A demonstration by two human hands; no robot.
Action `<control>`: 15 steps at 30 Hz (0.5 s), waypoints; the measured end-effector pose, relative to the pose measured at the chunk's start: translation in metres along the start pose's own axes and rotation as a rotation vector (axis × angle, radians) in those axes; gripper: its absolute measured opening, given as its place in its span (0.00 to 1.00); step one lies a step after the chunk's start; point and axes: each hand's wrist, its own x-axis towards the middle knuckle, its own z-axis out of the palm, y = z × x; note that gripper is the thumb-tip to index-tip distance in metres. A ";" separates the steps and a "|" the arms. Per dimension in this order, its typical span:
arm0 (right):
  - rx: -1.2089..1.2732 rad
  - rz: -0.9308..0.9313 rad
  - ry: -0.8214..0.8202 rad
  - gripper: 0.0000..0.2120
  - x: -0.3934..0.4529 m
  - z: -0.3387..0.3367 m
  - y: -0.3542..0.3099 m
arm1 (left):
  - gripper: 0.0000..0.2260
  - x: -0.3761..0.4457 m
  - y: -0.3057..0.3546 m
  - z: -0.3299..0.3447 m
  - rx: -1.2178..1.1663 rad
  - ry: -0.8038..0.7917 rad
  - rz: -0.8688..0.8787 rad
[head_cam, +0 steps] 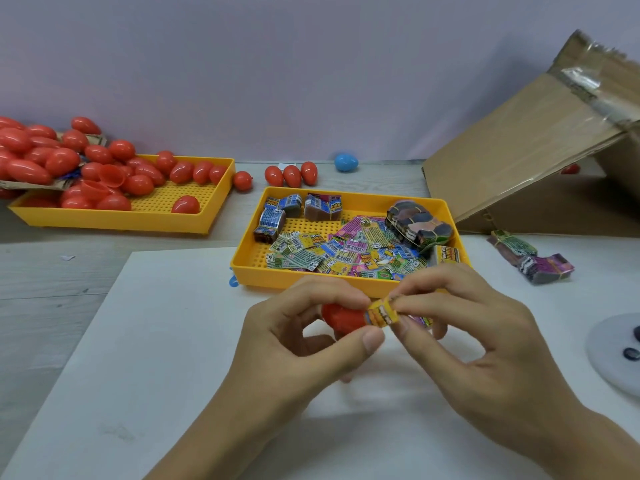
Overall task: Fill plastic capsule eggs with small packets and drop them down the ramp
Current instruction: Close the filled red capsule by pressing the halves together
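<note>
"6+" on loose packets (346,252) in the yellow tray (242,268), other packet print too blurred to read

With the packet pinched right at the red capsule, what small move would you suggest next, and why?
Probably push the folded yellow packet into the red capsule half. The left hand holds the capsule, and the right hand pinches the packet against its mouth, but it is not yet inside.

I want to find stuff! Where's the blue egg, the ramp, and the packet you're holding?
blue egg (346,162), head view, middle of its shell.
ramp (512,143), head view, bare sloping cardboard.
packet (381,312), head view, yellow front between the fingertips.
</note>
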 end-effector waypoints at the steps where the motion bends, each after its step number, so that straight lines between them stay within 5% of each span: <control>1: -0.012 0.003 0.014 0.05 0.000 0.000 0.000 | 0.09 0.000 0.000 -0.001 -0.033 0.017 -0.019; 8: 0.015 0.035 0.049 0.06 0.000 0.001 -0.002 | 0.18 0.000 0.001 0.002 -0.035 0.115 -0.025; 15: 0.017 0.043 0.047 0.06 0.000 0.002 -0.005 | 0.14 0.000 -0.002 0.002 0.034 0.121 -0.022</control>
